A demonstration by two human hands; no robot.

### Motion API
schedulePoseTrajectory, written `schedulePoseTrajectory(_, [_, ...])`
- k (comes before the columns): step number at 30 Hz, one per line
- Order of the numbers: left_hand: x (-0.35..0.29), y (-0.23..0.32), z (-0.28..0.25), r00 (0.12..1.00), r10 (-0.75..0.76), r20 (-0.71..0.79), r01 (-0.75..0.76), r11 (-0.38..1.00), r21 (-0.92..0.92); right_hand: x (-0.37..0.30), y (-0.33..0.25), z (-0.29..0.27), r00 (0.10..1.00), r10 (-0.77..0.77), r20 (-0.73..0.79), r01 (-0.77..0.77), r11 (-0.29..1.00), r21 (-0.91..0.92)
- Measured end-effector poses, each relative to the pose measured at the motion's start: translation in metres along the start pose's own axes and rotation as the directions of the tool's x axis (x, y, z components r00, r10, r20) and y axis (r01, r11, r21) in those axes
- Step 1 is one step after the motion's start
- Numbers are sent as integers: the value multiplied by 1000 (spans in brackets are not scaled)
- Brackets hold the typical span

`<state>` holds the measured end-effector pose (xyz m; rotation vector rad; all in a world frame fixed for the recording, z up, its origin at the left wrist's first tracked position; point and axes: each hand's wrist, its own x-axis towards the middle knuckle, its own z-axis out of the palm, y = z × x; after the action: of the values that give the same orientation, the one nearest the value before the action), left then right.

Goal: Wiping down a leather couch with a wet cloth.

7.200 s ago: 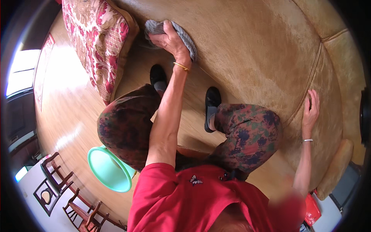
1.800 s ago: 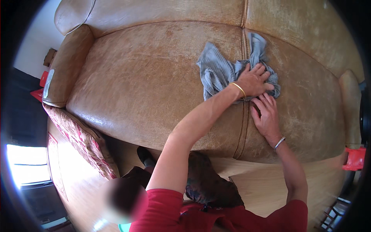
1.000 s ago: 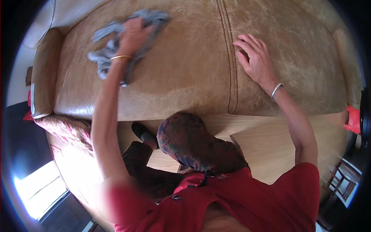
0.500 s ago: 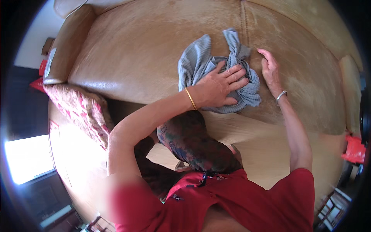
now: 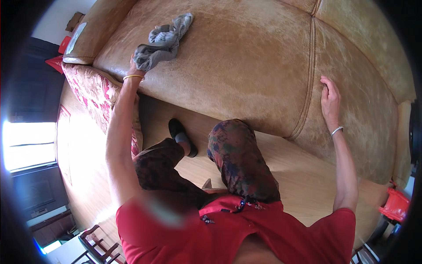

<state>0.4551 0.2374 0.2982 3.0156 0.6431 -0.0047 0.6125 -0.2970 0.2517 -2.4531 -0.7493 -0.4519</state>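
Observation:
A grey-blue ribbed cloth (image 5: 163,42) trails in a bunched twist over the far left of a tan sofa seat (image 5: 228,66). Its near end is gripped by my left hand (image 5: 136,67), which wears a yellow bangle; the cloth hides most of those fingers. My right hand (image 5: 330,102), with a silver bangle at the wrist, is over the right seat section beyond the stitched seam. Its fingers are loosely curved, the thumb slightly apart, and nothing is in it.
A red-and-cream patterned cushion or cover (image 5: 94,90) lies by the sofa's left armrest (image 5: 99,24). My knees are close to the seat's front edge, above a wooden floor (image 5: 285,176). A red bag (image 5: 394,205) is at the far right, a dark chair (image 5: 99,246) at lower left.
My left hand, flat on the bundled cloth before, has closed on it and swept it far left, where it is stretched out. My right hand remains over the right seat section, now lower in view.

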Motion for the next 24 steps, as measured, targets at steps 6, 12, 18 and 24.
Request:
schedulePoseTrajectory(6, [45, -132, -6, 956, -276, 99, 289, 826, -485, 2, -5, -1, 1000, 5, 15, -5, 1000, 22])
schedulePoseTrajectory(12, [31, -64, -47, 933, -143, -329, -20, 895, -447, 4, -1, -2, 999, -33, -5, 33, 999, -40])
schedulePoseTrajectory(18, [10, 28, 26, 857, 414, -308, -390, 910, 138, 4, -5, 1, 999, -32, 23, 31, 999, 9])
schedulePoseTrajectory(24, [51, -26, 22, 890, 308, -337, -310, 949, 48, 1, -10, -5, 998, 7, 65, -6, 1000, -9])
